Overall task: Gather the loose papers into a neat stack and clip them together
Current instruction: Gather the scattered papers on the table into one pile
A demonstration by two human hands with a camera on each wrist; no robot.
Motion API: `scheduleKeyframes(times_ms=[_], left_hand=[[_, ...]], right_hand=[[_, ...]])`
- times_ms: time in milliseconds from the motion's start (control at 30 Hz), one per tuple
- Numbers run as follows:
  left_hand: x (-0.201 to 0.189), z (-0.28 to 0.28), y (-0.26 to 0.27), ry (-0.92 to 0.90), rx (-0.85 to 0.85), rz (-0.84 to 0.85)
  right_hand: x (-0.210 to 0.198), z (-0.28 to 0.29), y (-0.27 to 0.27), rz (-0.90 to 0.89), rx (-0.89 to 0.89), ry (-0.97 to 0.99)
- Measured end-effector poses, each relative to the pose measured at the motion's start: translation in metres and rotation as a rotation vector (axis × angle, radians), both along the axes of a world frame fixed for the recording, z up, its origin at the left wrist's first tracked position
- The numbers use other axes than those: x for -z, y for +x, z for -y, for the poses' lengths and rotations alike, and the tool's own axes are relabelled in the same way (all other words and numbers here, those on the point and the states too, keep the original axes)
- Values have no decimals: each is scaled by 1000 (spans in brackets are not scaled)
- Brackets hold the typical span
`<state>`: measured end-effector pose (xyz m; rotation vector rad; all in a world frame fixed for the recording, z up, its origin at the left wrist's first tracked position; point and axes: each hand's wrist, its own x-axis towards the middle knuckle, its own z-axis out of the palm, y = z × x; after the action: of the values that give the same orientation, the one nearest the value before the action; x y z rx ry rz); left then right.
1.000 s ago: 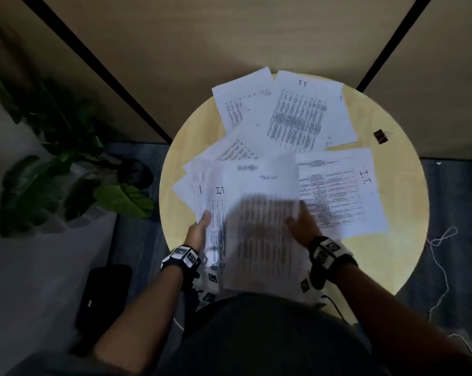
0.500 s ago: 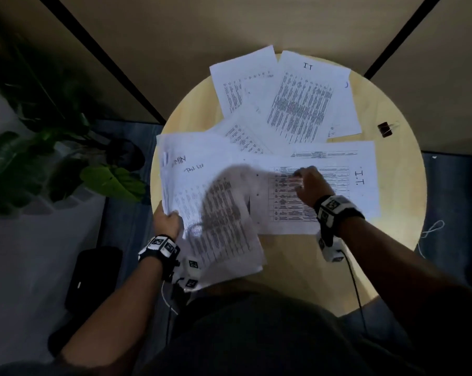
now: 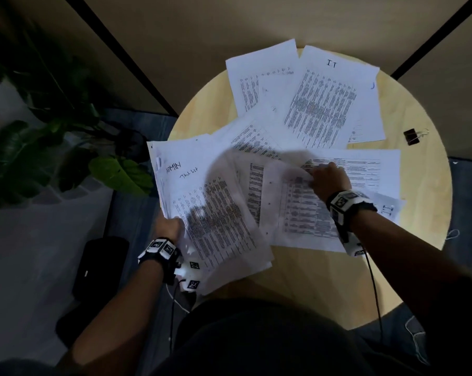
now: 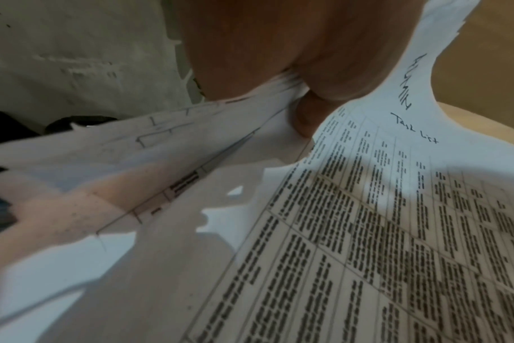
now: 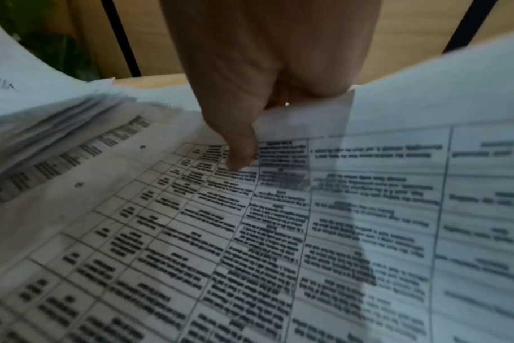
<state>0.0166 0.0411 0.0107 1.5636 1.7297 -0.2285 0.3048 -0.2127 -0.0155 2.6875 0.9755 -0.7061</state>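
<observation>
Round wooden table (image 3: 419, 240), carrying everything in view; loose papers (image 3: 324, 104) lie fanned and overlapping from its far edge to its near-left edge, so the sheets are not yet squared into one stack; gathered bundle (image 3: 202, 207), topped by a sheet handwritten "ADMIN", overhangs the near-left edge, raised off the table, presumably so further sheets can be fed onto it; landscape sheet (image 3: 297, 213) with a printed table lies at the centre, one edge lifted, apparently the next page to join the bundle; potted plant (image 3: 66, 158) stands on the floor beyond the left edge, apart from the work; left hand (image 3: 168, 226) grips the bundle at its near-left corner, thumb (image 4: 302, 120) on top and fingers beneath, a pinch that keeps the collected pages together; right hand (image 3: 328, 180) is closed on the lifted edge of the landscape sheet, thumb (image 5: 238, 148) pressing on its printed face; binder clip (image 3: 412, 137), black, rests untouched near the right edge, well apart from both hands, since clipping by judgement comes last.
</observation>
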Motion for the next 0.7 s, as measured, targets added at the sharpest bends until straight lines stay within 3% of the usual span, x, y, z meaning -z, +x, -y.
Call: scheduleKeyframes(times_ms=[133, 333, 567, 633, 700], left_hand=[[7, -3, -5, 6, -41, 28], [11, -5, -4, -38, -58, 103], [-4, 9, 6, -36, -56, 173], [-6, 17, 9, -93, -23, 189], [-1, 23, 10, -150, -29, 262]], right_hand=[[-7, 8, 9, -121, 318, 250], [-38, 40, 31, -59, 377, 320], [-92, 54, 36, 15, 702, 932], [-95, 50, 25, -29, 717, 943], [-88, 42, 7, -103, 697, 825]])
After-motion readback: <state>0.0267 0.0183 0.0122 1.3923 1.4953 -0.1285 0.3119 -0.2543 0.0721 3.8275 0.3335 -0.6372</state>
